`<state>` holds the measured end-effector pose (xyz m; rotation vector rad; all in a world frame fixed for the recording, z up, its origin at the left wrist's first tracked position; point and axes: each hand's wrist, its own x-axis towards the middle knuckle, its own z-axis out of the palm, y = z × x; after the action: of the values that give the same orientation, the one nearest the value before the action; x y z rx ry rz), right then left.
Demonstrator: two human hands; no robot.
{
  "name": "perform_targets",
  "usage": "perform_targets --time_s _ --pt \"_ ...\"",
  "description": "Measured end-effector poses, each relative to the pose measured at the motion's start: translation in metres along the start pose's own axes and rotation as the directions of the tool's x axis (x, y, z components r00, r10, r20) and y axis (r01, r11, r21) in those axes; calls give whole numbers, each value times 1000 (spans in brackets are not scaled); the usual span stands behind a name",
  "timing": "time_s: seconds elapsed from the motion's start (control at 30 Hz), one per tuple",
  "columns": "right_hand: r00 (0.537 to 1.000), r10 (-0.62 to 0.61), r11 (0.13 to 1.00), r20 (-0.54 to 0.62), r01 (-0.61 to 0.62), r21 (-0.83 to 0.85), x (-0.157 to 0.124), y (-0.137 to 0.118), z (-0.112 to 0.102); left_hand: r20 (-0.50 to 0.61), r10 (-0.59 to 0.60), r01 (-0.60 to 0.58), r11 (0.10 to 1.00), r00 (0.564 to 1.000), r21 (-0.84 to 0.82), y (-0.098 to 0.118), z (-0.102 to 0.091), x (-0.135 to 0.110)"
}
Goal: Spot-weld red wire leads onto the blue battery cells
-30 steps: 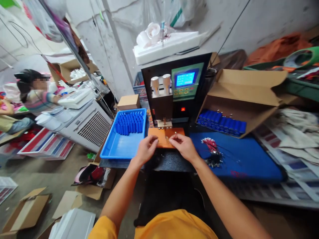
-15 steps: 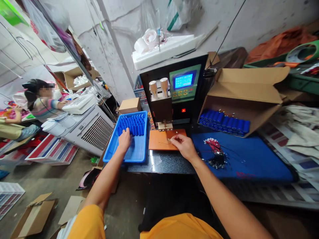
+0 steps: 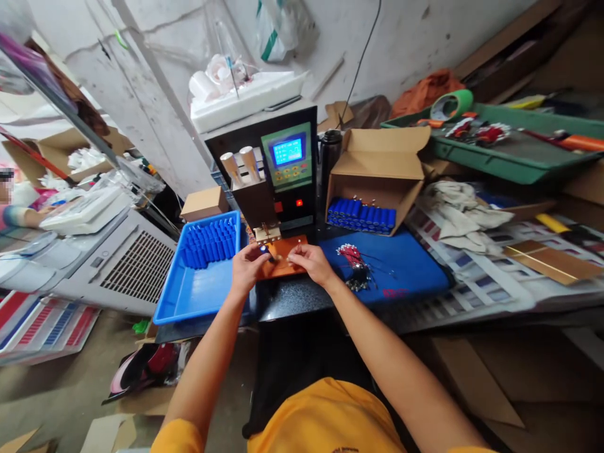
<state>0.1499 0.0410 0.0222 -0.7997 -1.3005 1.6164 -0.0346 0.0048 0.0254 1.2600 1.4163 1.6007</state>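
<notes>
My left hand is closed round a blue battery cell and holds it on the orange work plate under the electrodes of the spot welder. My right hand rests on the same plate with fingers pinched together; what they hold is too small to make out. A blue tray with several blue cells lies just left of my left hand. A bundle of red and black wired parts lies on the blue mat to the right of my right hand.
An open cardboard box holding several blue cells stands behind the mat. A green tray of tools sits at the far right, cloths beside it. A white machine and another person's sleeve are at the left.
My left hand went to the blue tray, took a blue cell and came back to the orange plate. My right hand stayed on the plate. The camera swung to the right.
</notes>
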Motion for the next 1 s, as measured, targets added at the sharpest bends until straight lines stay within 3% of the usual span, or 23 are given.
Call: perform_targets --time_s 0.13,0.3,0.53,0.83,1.0 --pt "998 -52 999 -27 51 -3 -1 3 1 -1 0 0 999 1000 34 -10 20 -3" --pt "988 -140 988 -70 135 -72 4 8 4 59 -8 4 997 998 83 -12 22 -6" --pt "958 -208 972 -195 181 -148 11 6 11 14 -10 9 999 1000 43 -14 31 -11" --pt "969 -204 966 -141 176 -187 25 3 23 -10 29 -28 999 1000 32 -13 34 -15" --pt "966 -212 927 -150 150 -342 29 7 26 3 35 -35 999 999 26 -17 32 -15"
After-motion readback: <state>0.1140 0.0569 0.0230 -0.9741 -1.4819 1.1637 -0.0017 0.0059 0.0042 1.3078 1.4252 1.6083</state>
